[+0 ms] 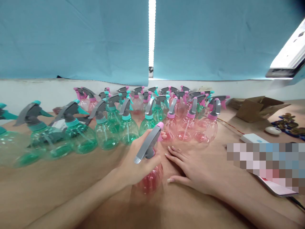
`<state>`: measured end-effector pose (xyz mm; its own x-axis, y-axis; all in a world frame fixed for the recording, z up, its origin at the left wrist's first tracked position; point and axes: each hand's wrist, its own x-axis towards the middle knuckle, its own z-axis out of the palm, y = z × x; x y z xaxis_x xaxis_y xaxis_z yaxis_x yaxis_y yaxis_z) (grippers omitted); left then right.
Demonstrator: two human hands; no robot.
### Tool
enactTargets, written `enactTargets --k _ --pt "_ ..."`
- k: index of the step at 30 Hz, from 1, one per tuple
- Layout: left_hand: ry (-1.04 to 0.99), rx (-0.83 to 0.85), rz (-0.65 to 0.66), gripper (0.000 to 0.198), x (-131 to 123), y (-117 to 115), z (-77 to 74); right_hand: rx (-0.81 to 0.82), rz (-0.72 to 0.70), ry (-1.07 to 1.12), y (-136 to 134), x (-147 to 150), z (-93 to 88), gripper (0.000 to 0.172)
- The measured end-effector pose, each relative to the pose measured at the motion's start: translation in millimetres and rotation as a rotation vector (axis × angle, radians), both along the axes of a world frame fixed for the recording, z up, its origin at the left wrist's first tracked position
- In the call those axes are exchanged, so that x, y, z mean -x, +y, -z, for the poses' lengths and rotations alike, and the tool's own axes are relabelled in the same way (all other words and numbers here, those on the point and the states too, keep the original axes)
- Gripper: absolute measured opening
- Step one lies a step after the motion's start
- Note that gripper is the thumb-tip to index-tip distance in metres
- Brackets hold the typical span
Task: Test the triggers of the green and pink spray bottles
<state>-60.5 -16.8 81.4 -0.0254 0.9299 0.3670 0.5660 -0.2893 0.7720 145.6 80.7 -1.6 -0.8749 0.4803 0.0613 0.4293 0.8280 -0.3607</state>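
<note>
My left hand point(137, 160) is wrapped round the neck of a pink spray bottle point(150, 182) with a grey and pink trigger head, its fingers up by the trigger. The bottle stands near the front middle of the table. To the right of it my right hand point(190, 168) lies palm down on the tabletop, fingers spread and holding nothing. Just beyond the hands are pink spray bottles point(186, 128) on the right and green spray bottles point(107, 135) on the left, all with grey spray heads.
More spray bottles crowd the table point(78, 194) toward the wall. At right are an open cardboard box point(254, 109), a white computer mouse point(273, 130), a white device point(254, 138), some metallic pieces point(288, 122) and a partly blurred-out flat device point(277, 186). Blue curtains point(76, 41) hang behind.
</note>
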Motion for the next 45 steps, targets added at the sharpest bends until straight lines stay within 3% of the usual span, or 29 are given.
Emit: enactTargets --k 9,14,30,45 --pt "-0.057 -0.036 0.052 0.014 -4 -1 -10.6 0.006 0.007 0.004 0 0 0.5 0.082" --pt "-0.043 -0.026 0.016 0.016 -5 -2 -13.2 0.021 0.012 -0.041 -2 1 -6.2 0.085" --pt "0.006 -0.039 -0.021 0.026 4 1 4.4 0.002 0.019 0.015 -1 0 -0.2 0.083" --pt "0.013 -0.014 -0.057 0.031 4 0 7.0 0.009 0.014 0.021 0 -1 1.8 0.081"
